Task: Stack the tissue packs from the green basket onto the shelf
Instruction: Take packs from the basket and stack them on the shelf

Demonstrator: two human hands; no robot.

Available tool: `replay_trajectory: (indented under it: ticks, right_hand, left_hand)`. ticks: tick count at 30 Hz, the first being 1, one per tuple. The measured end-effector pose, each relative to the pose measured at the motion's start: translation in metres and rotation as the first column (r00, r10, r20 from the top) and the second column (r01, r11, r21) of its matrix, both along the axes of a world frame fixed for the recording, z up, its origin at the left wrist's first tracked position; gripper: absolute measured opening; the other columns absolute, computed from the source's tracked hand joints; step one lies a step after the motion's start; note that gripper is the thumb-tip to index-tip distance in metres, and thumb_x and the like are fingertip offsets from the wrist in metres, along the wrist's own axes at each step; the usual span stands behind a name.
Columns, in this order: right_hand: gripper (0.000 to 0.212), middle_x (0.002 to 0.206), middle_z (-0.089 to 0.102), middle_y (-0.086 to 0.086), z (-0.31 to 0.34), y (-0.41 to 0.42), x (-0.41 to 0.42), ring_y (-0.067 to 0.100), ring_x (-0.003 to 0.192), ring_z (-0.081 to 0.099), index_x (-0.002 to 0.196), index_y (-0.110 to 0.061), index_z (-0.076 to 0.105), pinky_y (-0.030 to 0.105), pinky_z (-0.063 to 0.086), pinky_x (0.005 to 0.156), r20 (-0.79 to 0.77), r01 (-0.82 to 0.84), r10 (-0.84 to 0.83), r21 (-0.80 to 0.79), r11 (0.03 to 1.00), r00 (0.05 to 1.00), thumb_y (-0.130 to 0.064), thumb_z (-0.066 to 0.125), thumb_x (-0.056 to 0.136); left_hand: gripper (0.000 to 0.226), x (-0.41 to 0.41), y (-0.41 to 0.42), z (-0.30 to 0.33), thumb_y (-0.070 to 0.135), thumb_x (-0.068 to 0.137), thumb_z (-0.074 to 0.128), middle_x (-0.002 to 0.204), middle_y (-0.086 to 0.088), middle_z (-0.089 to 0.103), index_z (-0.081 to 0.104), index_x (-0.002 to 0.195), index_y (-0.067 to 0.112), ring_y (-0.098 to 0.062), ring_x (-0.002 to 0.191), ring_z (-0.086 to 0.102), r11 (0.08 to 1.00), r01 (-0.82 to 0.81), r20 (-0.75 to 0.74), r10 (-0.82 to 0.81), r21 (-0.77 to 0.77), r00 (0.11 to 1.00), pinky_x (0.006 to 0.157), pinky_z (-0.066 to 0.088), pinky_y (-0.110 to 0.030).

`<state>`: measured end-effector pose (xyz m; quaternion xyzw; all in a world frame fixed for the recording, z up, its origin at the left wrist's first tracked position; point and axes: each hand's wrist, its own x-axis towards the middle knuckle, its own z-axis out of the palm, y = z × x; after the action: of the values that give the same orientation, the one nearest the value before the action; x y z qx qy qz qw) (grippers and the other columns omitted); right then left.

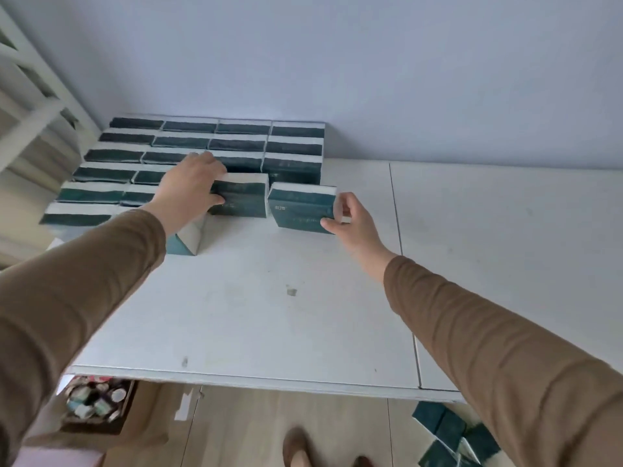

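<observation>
Left hand grips one tissue pack against the stacked rows on the shelf – likely squaring it up – while right hand pinches a second pack just beside (more packs lie below)

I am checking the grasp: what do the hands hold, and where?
The left hand grips one green tissue pack at its left end; the right hand pinches another tissue pack at its right end.
</observation>
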<state>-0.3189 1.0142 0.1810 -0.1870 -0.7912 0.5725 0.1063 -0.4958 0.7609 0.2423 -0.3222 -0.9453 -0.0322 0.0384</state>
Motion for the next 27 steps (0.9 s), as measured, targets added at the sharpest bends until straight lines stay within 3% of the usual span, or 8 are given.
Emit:
replay_trajectory:
  ticks: [4, 7, 12, 15, 17, 20, 23, 27]
  right_hand:
    - [0.032, 0.095, 0.059, -0.01, -0.018, -0.004, -0.032, 0.007, 0.088, 0.057, 0.108, -0.018, 0.052, 0.024, 0.045, 0.081, -0.005, 0.067, -0.067, 0.008, 0.998, 0.998, -0.014, 0.074, 0.085]
    - [0.036, 0.109, 0.064, -0.001, -0.027, -0.01, -0.047, 0.011, 0.095, 0.06, 0.114, -0.019, 0.052, 0.022, 0.048, 0.084, -0.005, 0.121, -0.12, 0.016, 0.993, 0.993, -0.019, 0.075, 0.086]
    - [0.031, 0.106, 0.06, 0.004, -0.034, -0.023, -0.06, 0.006, 0.081, 0.06, 0.104, -0.018, 0.052, 0.011, 0.042, 0.067, -0.014, 0.231, -0.231, -0.001, 0.973, 0.973, -0.019, 0.076, 0.084]
    - [0.031, 0.1, 0.062, 0.003, -0.034, -0.025, -0.06, 0.015, 0.084, 0.06, 0.106, -0.018, 0.052, 0.016, 0.041, 0.067, -0.008, 0.235, -0.235, -0.002, 0.972, 0.972, -0.018, 0.075, 0.085]
    - [0.04, 0.104, 0.061, 0.001, -0.029, -0.023, -0.056, 0.016, 0.09, 0.061, 0.119, -0.017, 0.05, 0.015, 0.041, 0.068, 0.03, 0.203, -0.203, -0.024, 0.979, 0.979, -0.017, 0.073, 0.086]
    - [0.059, 0.116, 0.056, 0.001, -0.019, -0.018, -0.033, 0.018, 0.103, 0.058, 0.139, -0.016, 0.041, 0.024, 0.044, 0.079, 0.092, 0.144, -0.14, -0.039, 0.989, 0.986, -0.017, 0.071, 0.088]
    - [0.055, 0.121, 0.055, 0.0, -0.009, -0.017, 0.014, 0.018, 0.109, 0.055, 0.138, -0.018, 0.044, 0.026, 0.041, 0.083, 0.101, 0.131, -0.142, 0.113, 0.985, 0.985, -0.019, 0.069, 0.088]
    - [0.047, 0.124, 0.057, 0.001, 0.004, -0.026, 0.103, 0.019, 0.117, 0.05, 0.134, -0.017, 0.05, 0.031, 0.041, 0.097, 0.108, 0.107, -0.156, 0.366, 0.924, 0.982, -0.019, 0.066, 0.09]
  left_hand:
    - [0.057, -0.017, 0.004, -0.005, 0.022, 0.078, 0.081, 0.11, -0.01, 0.057, 0.047, 0.123, 0.012, -0.031, 0.108, 0.047, 0.995, -0.087, -0.034, 0.086, -0.052, 0.996, 0.076, 0.05, -0.05]
    - [0.049, -0.02, 0.003, -0.005, 0.024, 0.078, 0.081, 0.109, -0.01, 0.056, 0.051, 0.115, 0.012, -0.031, 0.107, 0.046, 0.992, -0.091, -0.059, 0.086, -0.086, 0.995, 0.081, 0.051, -0.049]
    - [0.045, -0.02, 0.001, -0.009, 0.024, 0.078, 0.08, 0.108, -0.009, 0.053, 0.053, 0.112, 0.012, -0.029, 0.101, 0.046, 0.993, -0.077, -0.089, 0.069, -0.088, 0.994, 0.086, 0.048, -0.045]
    - [0.044, -0.018, 0.003, -0.008, 0.022, 0.079, 0.079, 0.105, -0.008, 0.056, 0.052, 0.112, 0.011, -0.029, 0.098, 0.049, 0.994, -0.077, -0.068, 0.071, -0.082, 0.995, 0.084, 0.047, -0.044]
    - [0.046, -0.014, 0.002, -0.005, 0.021, 0.079, 0.079, 0.106, -0.009, 0.056, 0.051, 0.113, 0.011, -0.029, 0.099, 0.049, 0.994, -0.075, -0.059, 0.071, -0.073, 0.996, 0.084, 0.047, -0.044]
    - [0.052, 0.0, 0.0, -0.003, 0.021, 0.078, 0.08, 0.108, -0.011, 0.055, 0.051, 0.12, 0.009, -0.031, 0.099, 0.048, 0.999, -0.046, -0.088, 0.045, -0.006, 0.995, 0.086, 0.046, -0.044]
    - [0.051, 0.033, 0.01, -0.003, 0.02, 0.08, 0.077, 0.115, -0.012, 0.054, 0.052, 0.123, 0.01, -0.033, 0.106, 0.047, 0.994, 0.041, -0.097, -0.032, 0.097, 0.995, 0.092, 0.044, -0.045]
    - [0.048, 0.104, 0.031, -0.014, 0.028, 0.085, 0.072, 0.119, -0.007, 0.056, 0.053, 0.127, 0.013, -0.029, 0.112, 0.048, 0.976, 0.158, 0.01, -0.161, 0.15, 0.987, 0.098, 0.042, -0.041]
